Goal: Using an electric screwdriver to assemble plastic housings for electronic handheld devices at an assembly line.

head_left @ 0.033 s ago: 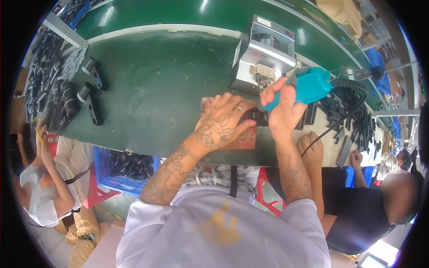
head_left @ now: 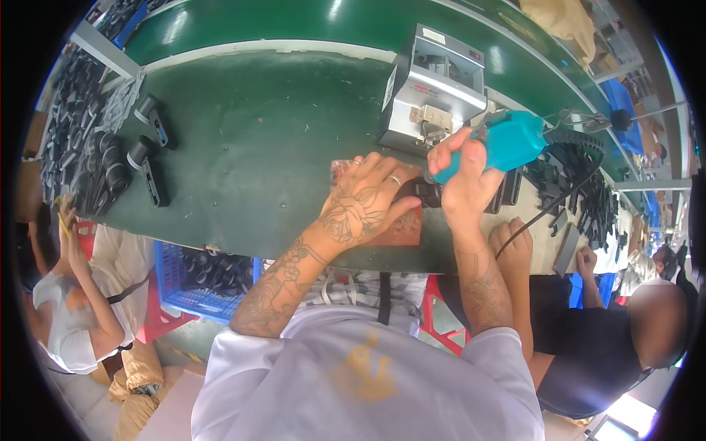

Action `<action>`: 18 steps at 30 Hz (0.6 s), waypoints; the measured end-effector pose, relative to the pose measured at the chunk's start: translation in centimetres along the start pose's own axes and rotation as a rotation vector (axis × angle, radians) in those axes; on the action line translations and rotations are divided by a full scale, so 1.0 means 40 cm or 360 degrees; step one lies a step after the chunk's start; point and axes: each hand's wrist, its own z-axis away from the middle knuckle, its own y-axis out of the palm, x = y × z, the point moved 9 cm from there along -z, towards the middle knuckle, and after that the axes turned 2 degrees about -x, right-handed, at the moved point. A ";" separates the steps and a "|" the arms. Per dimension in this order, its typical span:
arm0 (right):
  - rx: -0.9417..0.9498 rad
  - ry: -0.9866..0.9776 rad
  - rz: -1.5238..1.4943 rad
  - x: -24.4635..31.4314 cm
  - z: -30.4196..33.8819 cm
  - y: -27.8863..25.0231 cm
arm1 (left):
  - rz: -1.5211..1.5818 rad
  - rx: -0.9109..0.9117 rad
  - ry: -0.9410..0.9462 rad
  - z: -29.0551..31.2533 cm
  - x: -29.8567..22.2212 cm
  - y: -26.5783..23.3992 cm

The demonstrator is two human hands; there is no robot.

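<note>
My right hand [head_left: 468, 180] is wrapped round a teal electric screwdriver [head_left: 513, 140], which tilts down to the left with its cord at the far end. Its tip is hidden behind my fingers. Beside it, my left hand [head_left: 368, 197] lies over a reddish-brown mat [head_left: 406, 229], gripping a black plastic part [head_left: 428, 193] between thumb and fingers. Most of that part is covered by my hands. Just beyond them stands a silver and black screw feeder [head_left: 435, 92].
Black handle-like parts [head_left: 149, 176] lie on the green table [head_left: 243, 140] at left, near a large heap [head_left: 81, 140]. More black parts [head_left: 581, 191] are piled at right. A co-worker's hand [head_left: 512, 239] rests close to my right forearm. Below the table edge is a blue crate [head_left: 198, 300].
</note>
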 end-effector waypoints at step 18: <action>-0.0081 -0.0283 0.0091 0.015 -0.118 0.027 | 0.0061 -0.0095 0.0001 0.007 0.001 -0.016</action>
